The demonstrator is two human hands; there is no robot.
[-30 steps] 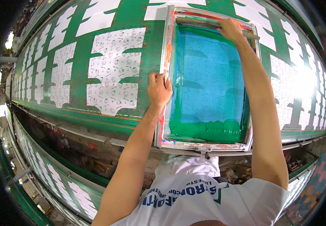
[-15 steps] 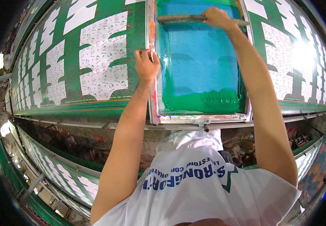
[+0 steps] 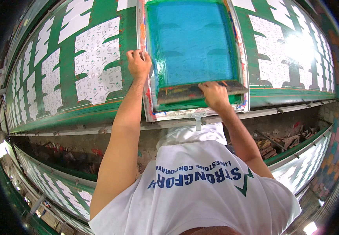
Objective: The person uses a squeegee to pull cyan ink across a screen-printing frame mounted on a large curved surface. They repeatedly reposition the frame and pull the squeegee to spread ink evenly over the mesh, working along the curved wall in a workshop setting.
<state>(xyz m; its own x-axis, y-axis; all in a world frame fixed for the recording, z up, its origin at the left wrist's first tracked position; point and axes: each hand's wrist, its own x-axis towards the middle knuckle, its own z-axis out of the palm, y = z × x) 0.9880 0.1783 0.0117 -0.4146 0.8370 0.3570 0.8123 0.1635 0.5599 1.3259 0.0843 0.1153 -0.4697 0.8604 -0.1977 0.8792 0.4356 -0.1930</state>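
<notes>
A silver, paint-smeared screen frame (image 3: 241, 51) with blue mesh (image 3: 191, 47) and a band of green ink lies on the long green table (image 3: 128, 94). My right hand (image 3: 213, 94) grips a dark, stained squeegee (image 3: 177, 94), held across the lower part of the screen. My left hand (image 3: 139, 64) has curled fingers on the left side rail of the frame. Under the mesh, darker cutout shapes show faintly. White fabric cutouts with small prints (image 3: 97, 78) lie left of the screen, and similar pieces (image 3: 267, 66) lie to its right.
A metal rail (image 3: 294, 108) runs along the table's near edge, with a small bracket at the frame. Below is a trough with wooden scraps (image 3: 287, 141). Another table (image 3: 52, 188) with white pieces is at lower left and right. Patterned paving (image 3: 338, 141) shows at the far right.
My right hand has pulled the squeegee from the screen's far end down to its near end. The view has shifted. My left hand stays on the left rail.
</notes>
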